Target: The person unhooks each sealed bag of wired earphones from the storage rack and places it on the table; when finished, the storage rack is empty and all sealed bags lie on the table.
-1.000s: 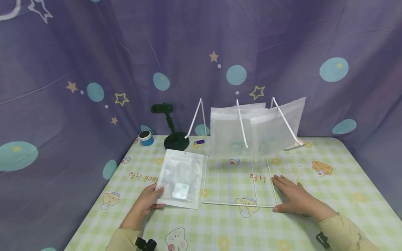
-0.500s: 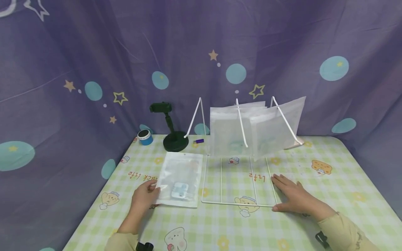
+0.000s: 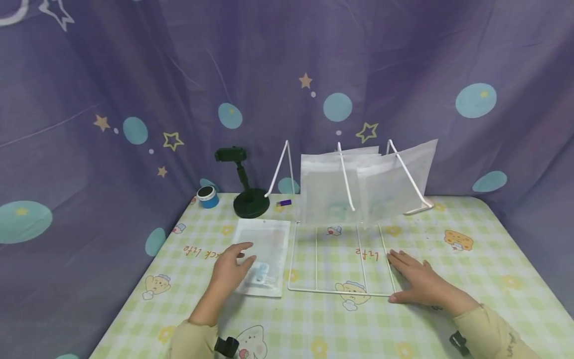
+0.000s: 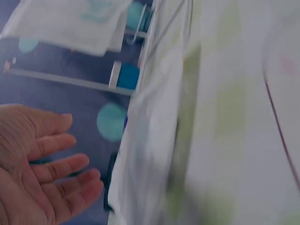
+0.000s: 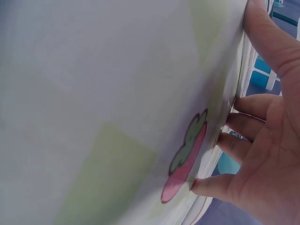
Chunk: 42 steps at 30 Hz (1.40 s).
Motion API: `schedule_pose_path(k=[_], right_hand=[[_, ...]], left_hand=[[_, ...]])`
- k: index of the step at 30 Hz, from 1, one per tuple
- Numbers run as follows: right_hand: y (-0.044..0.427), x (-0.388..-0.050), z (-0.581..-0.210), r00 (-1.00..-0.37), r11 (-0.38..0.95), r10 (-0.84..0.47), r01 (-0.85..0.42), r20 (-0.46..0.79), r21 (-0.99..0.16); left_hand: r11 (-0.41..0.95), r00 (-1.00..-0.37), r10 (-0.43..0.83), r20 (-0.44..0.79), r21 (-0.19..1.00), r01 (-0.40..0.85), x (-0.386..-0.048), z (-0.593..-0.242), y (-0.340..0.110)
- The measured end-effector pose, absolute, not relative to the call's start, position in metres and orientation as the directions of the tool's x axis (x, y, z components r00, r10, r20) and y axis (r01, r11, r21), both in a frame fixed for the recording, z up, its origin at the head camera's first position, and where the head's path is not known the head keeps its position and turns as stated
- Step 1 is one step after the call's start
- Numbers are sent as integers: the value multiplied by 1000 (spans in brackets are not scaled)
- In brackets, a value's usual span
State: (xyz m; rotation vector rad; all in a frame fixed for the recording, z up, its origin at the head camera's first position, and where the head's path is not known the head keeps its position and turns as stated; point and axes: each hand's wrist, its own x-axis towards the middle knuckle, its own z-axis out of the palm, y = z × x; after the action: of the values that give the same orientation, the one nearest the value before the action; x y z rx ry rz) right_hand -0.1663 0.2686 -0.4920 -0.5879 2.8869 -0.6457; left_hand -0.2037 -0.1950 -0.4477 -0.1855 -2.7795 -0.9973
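Note:
A white pouch (image 3: 269, 244) with a pale blue-and-white item inside lies flat left of a white wire rack (image 3: 332, 292). Over the pouch's left part hovers my left hand (image 3: 230, 269), fingers apart and loosely bent, holding nothing; in the left wrist view the hand (image 4: 51, 164) is clear of the pouch (image 4: 145, 154). My right hand (image 3: 421, 281) rests spread on the table at the rack's right front corner, thumb at that corner; the right wrist view shows its fingertips (image 5: 226, 123) on the cloth. Several white pouches (image 3: 329, 189) hang between the rack's upright prongs.
Behind the flat pouch are a dark green stand (image 3: 251, 202), a blue jar with a dark top (image 3: 208, 197) and a small purple object (image 3: 284, 203). A flat pale item (image 3: 419, 206) lies behind the rack's right side. A patterned curtain (image 3: 269, 60) hangs behind the table.
My left hand has let go of the pouch's left edge and moved right, up over it. The pouch has settled flat on the table. My right hand has stayed put.

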Motion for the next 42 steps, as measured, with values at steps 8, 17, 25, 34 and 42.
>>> schedule_pose_path(k=[8, 17, 25, 34, 42], right_hand=[[269, -168, -491, -919, 833, -395, -349, -19, -429], [269, -166, -492, -915, 821, -401, -334, -52, -464], [268, -165, -490, -913, 819, -406, -345, -37, -459], [268, -164, -490, -918, 828, -395, -339, -34, -447], [268, -164, -491, -918, 827, -395, -338, -36, -448]], left_hand=[[614, -935, 226, 274, 705, 355, -228, -438, -134], [539, -919, 235, 315, 745, 393, -244, -432, -85], [551, -946, 103, 307, 775, 311, -258, -434, -64], [457, -967, 74, 245, 853, 251, -264, -442, -52], [296, -984, 152, 97, 945, 139, -269, -447, -43]])
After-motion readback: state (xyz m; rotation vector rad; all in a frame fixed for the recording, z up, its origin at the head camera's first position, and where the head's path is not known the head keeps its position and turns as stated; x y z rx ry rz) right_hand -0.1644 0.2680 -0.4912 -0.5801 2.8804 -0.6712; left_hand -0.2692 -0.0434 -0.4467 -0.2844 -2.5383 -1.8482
